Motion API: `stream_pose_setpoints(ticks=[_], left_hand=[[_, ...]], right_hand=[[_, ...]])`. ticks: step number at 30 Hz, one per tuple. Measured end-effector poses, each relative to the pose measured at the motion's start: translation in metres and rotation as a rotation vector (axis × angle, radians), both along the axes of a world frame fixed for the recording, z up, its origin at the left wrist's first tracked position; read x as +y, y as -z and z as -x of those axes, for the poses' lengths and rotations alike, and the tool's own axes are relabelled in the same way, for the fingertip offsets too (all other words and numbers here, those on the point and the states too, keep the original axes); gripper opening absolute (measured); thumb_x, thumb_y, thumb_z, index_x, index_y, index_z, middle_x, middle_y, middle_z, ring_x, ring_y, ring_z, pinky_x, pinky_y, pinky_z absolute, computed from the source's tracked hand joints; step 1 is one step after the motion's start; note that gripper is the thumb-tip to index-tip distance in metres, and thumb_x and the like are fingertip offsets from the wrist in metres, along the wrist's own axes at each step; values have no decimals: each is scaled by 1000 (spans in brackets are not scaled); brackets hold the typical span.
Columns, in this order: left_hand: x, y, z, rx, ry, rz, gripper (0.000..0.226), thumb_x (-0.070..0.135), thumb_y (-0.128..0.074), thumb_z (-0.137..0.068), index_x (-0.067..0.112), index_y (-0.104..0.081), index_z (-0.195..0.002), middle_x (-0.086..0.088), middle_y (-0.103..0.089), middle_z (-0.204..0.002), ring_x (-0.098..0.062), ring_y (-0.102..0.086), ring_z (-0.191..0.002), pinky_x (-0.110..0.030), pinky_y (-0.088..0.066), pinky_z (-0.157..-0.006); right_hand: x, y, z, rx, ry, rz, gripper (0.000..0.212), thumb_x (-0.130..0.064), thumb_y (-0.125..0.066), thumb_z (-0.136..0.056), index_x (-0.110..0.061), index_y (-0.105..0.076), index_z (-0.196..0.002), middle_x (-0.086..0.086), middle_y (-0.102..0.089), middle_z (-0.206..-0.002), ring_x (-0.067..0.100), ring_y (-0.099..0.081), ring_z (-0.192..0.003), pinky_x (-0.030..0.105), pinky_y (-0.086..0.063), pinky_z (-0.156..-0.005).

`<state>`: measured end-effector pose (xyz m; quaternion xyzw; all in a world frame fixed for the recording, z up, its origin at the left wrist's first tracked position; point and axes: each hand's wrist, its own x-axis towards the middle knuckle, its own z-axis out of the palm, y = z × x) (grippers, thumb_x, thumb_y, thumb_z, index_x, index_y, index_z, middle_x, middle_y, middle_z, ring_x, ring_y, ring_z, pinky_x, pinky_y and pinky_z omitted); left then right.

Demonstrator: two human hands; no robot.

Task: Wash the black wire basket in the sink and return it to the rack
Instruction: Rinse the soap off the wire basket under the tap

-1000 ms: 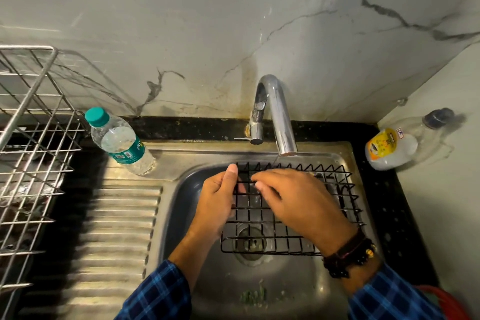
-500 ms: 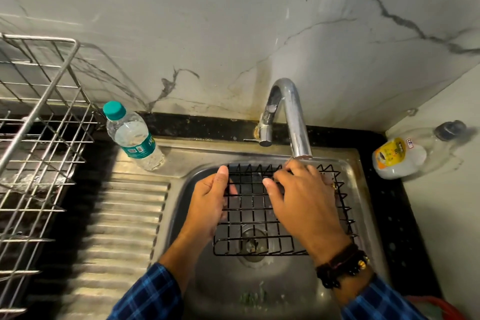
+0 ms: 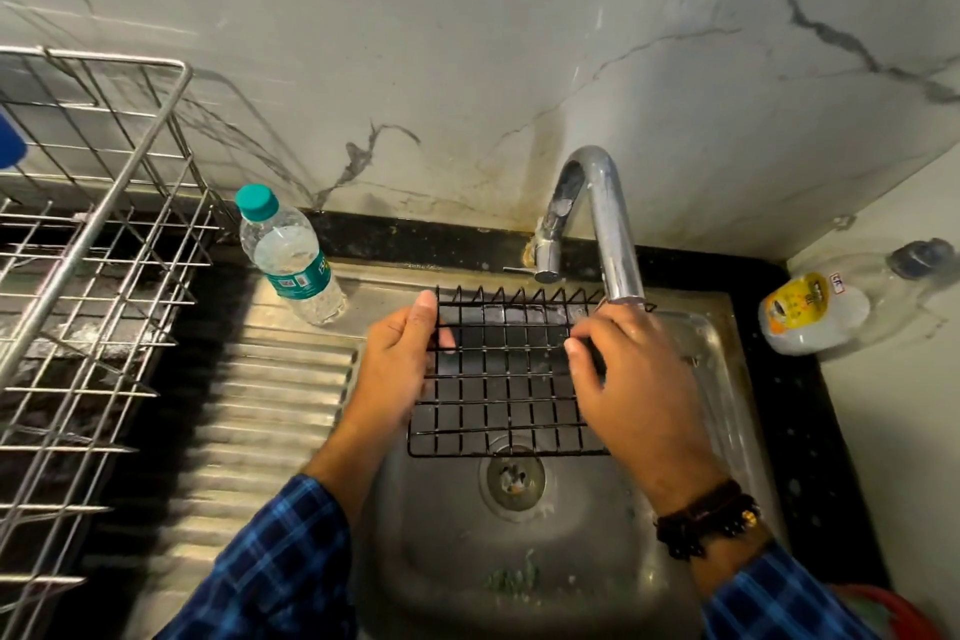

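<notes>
**Basket in the sink, both hands on it**

Left hand [image 3: 400,369] gripped the left edge of the black wire basket [image 3: 509,390], thumb on top. Right hand [image 3: 631,379] was curled over its right side, gripping the wires, right under the tap [image 3: 608,224] spout. The basket was held pretty flat over the sink [image 3: 441,535], just far of the drain [image 3: 511,478]. A water bottle [image 3: 291,260] stood on the sink's far-left ledge, with the steel rack [image 3: 104,276] further left. A clear bottle with a yellow label [image 3: 815,312] lay on the bench [image 3: 810,431] at the right.

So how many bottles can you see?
2. A water bottle with a teal cap stands left of the tap. A clear bottle with a yellow label lies on its side at the far right. More could be hidden out of view.
</notes>
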<state>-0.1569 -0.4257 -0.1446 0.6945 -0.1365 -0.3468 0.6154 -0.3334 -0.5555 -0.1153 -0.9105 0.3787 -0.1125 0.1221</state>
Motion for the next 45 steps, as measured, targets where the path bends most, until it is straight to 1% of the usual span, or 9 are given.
stream_pose_setpoints(ticks=[5,9,14,22,28,32,35,41,45], left_hand=[[-7,-3,14,14,36,11,47,47,-40,-106,15,-65,-81,3,-73,-70,-16,-68,-64,-40,-51,-69],[-12,-2,17,15,26,48,46,37,-39,-108,5,-62,-83,3,-69,-62,-11,-63,-54,-22,-48,-48],[-12,11,21,-62,72,96,56,51,-43,-104,6,-69,-83,-29,-67,-76,-39,-56,-59,-43,-45,-57],[-27,12,32,-64,13,53,51,51,-43,-104,19,-65,-71,-15,-70,-74,-36,-66,-70,-57,-54,-68],[-40,9,35,-63,94,29,54,50,-43,-104,13,-68,-74,-24,-64,-70,-25,-53,-59,-35,-42,-56],[-42,14,42,34,89,64,65,65,-46,-96,4,-71,-92,-40,-62,-91,-55,-61,-79,-56,-52,-70],[-39,18,43,109,53,66,58,54,-45,-102,2,-69,-98,-32,-69,-93,-54,-66,-88,-65,-55,-78],[-36,20,38,113,31,25,50,51,-45,-103,12,-67,-79,-14,-74,-78,-23,-67,-65,-27,-48,-50],[-36,18,44,19,34,50,58,62,-45,-97,13,-66,-75,-28,-70,-81,-47,-66,-71,-55,-52,-59]], right_hand=[[1,3,-5,-35,127,96,19,-41,-55,-94,-23,-62,-97,0,-54,-112,19,-52,-102,49,-54,-81],[6,2,-1,-45,208,183,15,-37,-59,-93,-25,-64,-100,-2,-57,-115,22,-47,-111,57,-47,-90],[5,9,2,74,32,166,21,-36,-57,-95,-31,-64,-113,-9,-67,-115,20,-57,-118,57,-39,-103],[10,13,-8,24,-68,67,35,-40,-45,-99,-23,-62,-124,1,-61,-127,23,-56,-117,50,-48,-100],[5,4,-10,35,-172,58,33,-41,-43,-97,-26,-61,-120,-3,-59,-126,19,-52,-112,44,-48,-95],[-5,3,-8,40,-156,-2,25,-39,-45,-99,-31,-63,-115,-5,-58,-120,15,-54,-110,43,-50,-93],[-8,3,1,131,-38,57,29,-46,-50,-96,-35,-58,-121,-5,-59,-122,19,-49,-115,44,-51,-93],[-13,10,18,139,136,2,41,-51,-47,-95,-28,-60,-126,-1,-48,-134,21,-47,-121,41,-56,-87],[1,15,9,138,190,-4,54,-59,-38,-94,-20,-62,-121,4,-43,-138,27,-47,-121,46,-53,-93]])
